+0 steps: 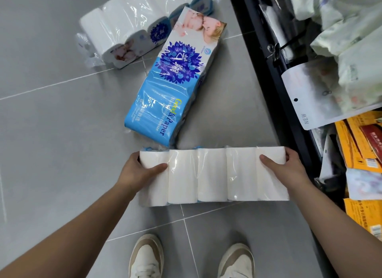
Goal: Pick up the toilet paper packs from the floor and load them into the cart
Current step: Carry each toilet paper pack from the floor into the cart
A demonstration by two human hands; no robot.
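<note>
Both hands (pixel 142 170) on toilet paper pack (pixel 213 176)

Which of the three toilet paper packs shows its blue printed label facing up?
The middle pack, lying on the floor. The pack held by the left hand and right hand and the far pack show plain white rolls.

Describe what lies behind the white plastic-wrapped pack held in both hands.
Behind the held white pack the blue printed toilet paper pack lies on the grey tiled floor; its near end is hidden. A third clear-wrapped pack lies farther back.
</note>
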